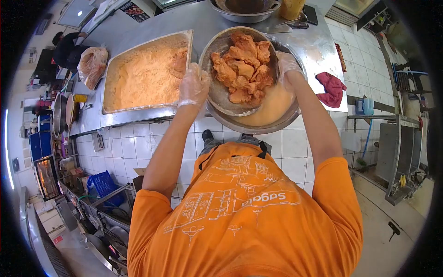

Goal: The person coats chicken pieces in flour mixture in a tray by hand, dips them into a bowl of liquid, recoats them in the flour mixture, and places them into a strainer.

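A round mesh sieve (pixel 220 96) full of coated chicken pieces (pixel 243 67) is tilted over a large metal bowl (pixel 258 130). Pale orange liquid (pixel 275 105) shows in the bowl, below the sieve's lower right side. My left hand (pixel 194 86), in a clear plastic glove, is closed on the sieve's left rim. On the right side, my gloved right hand (pixel 288 66) grips the sieve's rim, its fingers partly hidden. Left of the sieve lies a rectangular metal tray (pixel 192 44) of orange-tinted flour (pixel 145 76).
A plastic bag (pixel 92 67) sits left of the tray. At the back are another metal bowl (pixel 244 17), a knife (pixel 299 26) and a container (pixel 291 9). A red cloth (pixel 330 89) lies at the table's right edge. Another person (pixel 69 48) is at far left.
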`<state>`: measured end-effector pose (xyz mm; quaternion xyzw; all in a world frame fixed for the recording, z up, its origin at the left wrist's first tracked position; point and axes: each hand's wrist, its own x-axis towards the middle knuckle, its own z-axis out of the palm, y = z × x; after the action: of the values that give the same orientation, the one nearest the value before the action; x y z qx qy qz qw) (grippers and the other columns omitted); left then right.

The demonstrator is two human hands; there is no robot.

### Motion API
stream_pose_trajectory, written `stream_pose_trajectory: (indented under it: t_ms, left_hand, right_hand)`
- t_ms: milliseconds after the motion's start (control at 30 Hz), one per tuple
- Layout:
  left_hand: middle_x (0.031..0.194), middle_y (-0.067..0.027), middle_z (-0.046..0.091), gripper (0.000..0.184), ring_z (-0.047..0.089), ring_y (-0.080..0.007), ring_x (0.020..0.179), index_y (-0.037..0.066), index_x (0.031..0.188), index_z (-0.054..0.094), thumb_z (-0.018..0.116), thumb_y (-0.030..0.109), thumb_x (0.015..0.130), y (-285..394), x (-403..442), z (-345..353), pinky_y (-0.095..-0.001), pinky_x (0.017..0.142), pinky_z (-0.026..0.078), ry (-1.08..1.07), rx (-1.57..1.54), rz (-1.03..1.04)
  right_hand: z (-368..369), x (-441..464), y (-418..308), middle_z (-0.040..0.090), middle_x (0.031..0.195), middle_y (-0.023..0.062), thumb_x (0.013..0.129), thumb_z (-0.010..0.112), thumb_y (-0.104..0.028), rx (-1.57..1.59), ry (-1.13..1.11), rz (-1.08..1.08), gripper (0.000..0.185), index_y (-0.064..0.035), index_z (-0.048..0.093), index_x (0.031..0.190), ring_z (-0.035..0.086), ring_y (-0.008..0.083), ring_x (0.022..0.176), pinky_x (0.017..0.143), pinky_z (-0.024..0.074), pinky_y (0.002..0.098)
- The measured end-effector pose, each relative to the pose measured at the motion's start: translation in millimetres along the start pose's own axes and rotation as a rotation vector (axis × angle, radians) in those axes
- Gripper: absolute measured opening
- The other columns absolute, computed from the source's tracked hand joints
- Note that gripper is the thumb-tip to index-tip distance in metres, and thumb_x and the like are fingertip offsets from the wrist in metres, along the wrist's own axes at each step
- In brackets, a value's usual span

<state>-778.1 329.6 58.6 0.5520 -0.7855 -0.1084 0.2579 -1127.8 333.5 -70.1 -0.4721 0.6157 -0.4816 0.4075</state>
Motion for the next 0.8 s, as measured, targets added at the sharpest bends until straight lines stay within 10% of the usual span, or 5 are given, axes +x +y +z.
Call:
stream_pose_trajectory:
  t_ms: [400,467,533,700,800]
  left_hand:
    - [0.089,-0.0232,0.068,0.025,0.069,-0.0333,0.081,-0.001,0.106,0.059,0.064,0.017,0.09,-24,30,-7,-0.0417,0.073,0.054,-0.156,-0.224,-0.223]
    - [0.092,-0.0197,0.068,0.029,0.068,-0.0269,0.082,-0.003,0.111,0.059,0.065,0.017,0.091,-39,35,-3,-0.0386,0.074,0.053,-0.15,-0.356,-0.175]
    - [0.096,-0.0174,0.069,0.033,0.067,-0.0231,0.085,-0.005,0.115,0.058,0.065,0.016,0.091,-51,38,1,-0.0359,0.076,0.053,-0.204,-0.401,-0.183]
    - [0.103,-0.0159,0.068,0.039,0.064,-0.0194,0.09,-0.009,0.121,0.057,0.067,0.013,0.089,-25,45,-28,-0.0315,0.076,0.053,-0.283,-0.787,-0.416]
    - [0.104,-0.0164,0.067,0.042,0.063,-0.0174,0.089,-0.009,0.12,0.056,0.068,0.015,0.089,-10,47,-46,-0.0309,0.076,0.052,-0.313,-0.603,-0.318]
  right_hand:
    - [-10,-29,-121,0.069,0.115,0.0238,0.096,0.049,-0.035,-0.81,-0.073,0.112,0.042,-0.0038,0.071,0.113,0.065,0.0366,0.107,0.093,0.0503,0.0404]
    - [-20,-32,-109,0.07,0.104,0.0221,0.094,0.05,-0.03,-0.604,-0.028,-0.044,0.036,-0.0022,0.072,0.102,0.065,0.0379,0.104,0.093,0.0506,0.0404]
    - [-30,-21,-117,0.07,0.095,0.0218,0.093,0.051,-0.027,-1.135,-0.148,-0.153,0.033,-0.001,0.071,0.095,0.065,0.0381,0.102,0.091,0.0512,0.0411]
    - [-63,-9,-127,0.064,0.073,0.0059,0.093,0.061,-0.026,-0.096,0.002,0.418,0.022,-0.0051,0.068,0.092,0.054,0.0176,0.057,0.053,0.0442,0.0335]
    - [-75,-1,-97,0.063,0.071,0.0045,0.093,0.062,-0.025,-0.295,-0.034,0.114,0.021,-0.0058,0.069,0.094,0.051,0.0158,0.056,0.051,0.0418,0.0327]
